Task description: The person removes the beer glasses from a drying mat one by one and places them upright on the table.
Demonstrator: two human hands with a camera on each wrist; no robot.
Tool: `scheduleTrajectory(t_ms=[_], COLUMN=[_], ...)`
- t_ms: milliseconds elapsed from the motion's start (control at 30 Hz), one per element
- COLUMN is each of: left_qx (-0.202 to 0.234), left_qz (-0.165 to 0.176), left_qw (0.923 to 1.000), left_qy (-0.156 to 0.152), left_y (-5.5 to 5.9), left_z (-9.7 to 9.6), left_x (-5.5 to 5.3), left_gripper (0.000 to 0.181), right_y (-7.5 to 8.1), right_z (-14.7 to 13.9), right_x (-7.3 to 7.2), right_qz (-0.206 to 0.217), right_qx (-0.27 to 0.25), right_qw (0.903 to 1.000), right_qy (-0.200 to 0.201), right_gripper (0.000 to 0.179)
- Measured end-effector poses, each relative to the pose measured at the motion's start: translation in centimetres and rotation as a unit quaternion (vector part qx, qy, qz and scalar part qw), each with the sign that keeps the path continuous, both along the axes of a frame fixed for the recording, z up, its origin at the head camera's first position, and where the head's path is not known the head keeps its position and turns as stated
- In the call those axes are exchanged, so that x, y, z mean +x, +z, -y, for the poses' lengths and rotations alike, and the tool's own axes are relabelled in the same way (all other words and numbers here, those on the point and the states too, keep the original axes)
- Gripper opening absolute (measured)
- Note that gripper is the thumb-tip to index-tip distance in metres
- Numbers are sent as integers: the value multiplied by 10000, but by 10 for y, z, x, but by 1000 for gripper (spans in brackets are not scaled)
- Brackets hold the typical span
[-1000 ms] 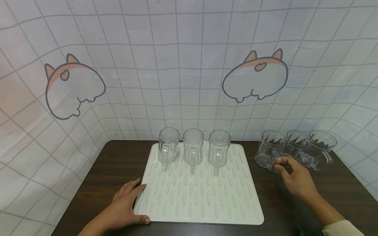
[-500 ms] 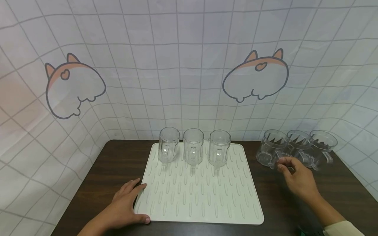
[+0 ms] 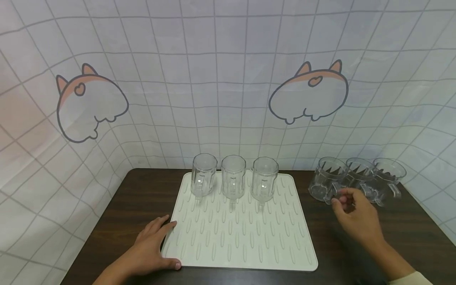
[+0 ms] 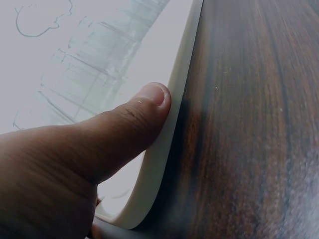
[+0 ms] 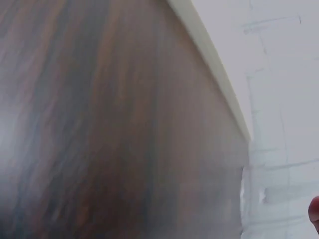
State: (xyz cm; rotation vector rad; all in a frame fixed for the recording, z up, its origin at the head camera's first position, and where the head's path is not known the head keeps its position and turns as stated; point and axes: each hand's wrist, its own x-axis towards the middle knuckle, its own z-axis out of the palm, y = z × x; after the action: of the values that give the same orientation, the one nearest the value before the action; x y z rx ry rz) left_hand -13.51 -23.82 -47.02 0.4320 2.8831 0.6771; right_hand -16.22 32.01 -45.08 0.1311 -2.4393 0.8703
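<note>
My left hand (image 3: pixel 151 247) lies spread at the left front corner of a white ribbed mat (image 3: pixel 242 241), its thumb (image 4: pixel 144 107) resting on the raised edge in the left wrist view. Along the back of the mat three clear glass mugs stand in a row: a left mug (image 3: pixel 204 174), a middle mug (image 3: pixel 233 176) and a right mug (image 3: pixel 264 178). My right hand (image 3: pixel 360 215) is at the handle of the nearest clear mug (image 3: pixel 322 184) of a second group, thumb and fingers parted beside it. In the right wrist view only a fingertip (image 5: pixel 314 211) shows.
Two more clear mugs, a middle one (image 3: pixel 356 170) and an outer one (image 3: pixel 386 178), stand close beside the nearest one on the dark wooden table (image 3: pixel 117 209). A white gridded sheet (image 3: pixel 228 91) with cartoon animal drawings hangs behind and at both sides.
The nearest right-hand mug shifted slightly right toward its neighbours, then stayed put. My right thumb and fingers have spread from their pinch on its handle. My left hand has not moved.
</note>
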Motion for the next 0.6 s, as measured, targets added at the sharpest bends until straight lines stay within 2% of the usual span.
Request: scheduleTrajectory(t_ms=[233, 600], left_qx=[5, -36], left_qz=[104, 112], left_qw=[9999, 9999], left_qy=[27, -33], left_y=[1, 3], left_z=[-1, 0], left_x=[-1, -1], left_gripper=[119, 119], right_y=[7, 7], right_z=[24, 67], right_x=[-1, -15], right_qz=[296, 659], right_qx=[24, -13], right_qw=[9974, 9860], right_qy=[664, 1532], right_gripper=[31, 31])
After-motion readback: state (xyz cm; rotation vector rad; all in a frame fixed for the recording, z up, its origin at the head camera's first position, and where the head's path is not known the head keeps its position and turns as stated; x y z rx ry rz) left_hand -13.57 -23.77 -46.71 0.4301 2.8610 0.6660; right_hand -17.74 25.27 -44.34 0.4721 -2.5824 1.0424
